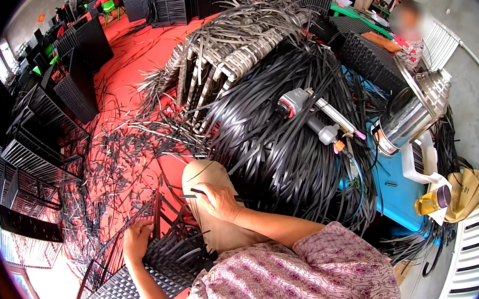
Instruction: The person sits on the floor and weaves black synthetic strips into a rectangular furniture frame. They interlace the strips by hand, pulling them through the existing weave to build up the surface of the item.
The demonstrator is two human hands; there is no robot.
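A partly woven black wicker panel (pixel 137 290) on a thin dark frame lies at my lower left, with loose flat strips (pixel 179 248) standing out from its weave. My left hand (pixel 136 239) is at the frame's far end, its fingers curled closed beside a dark upright piece; what they grip is hidden. Over my knee in beige trousers (pixel 207 175), my right hand (pixel 219 203) is closed on a black plastic strip (pixel 188 196), whose ends show on both sides of the fingers.
A big heap of black strips (pixel 276 130) holds a grey power tool (pixel 313 113). Behind it stands a grey woven piece (pixel 232 49). A steel flask (pixel 416 109) and a bottle (pixel 431 200) are on a blue surface (pixel 393 189). Scraps litter the red floor (pixel 119 72). Another person sits back right.
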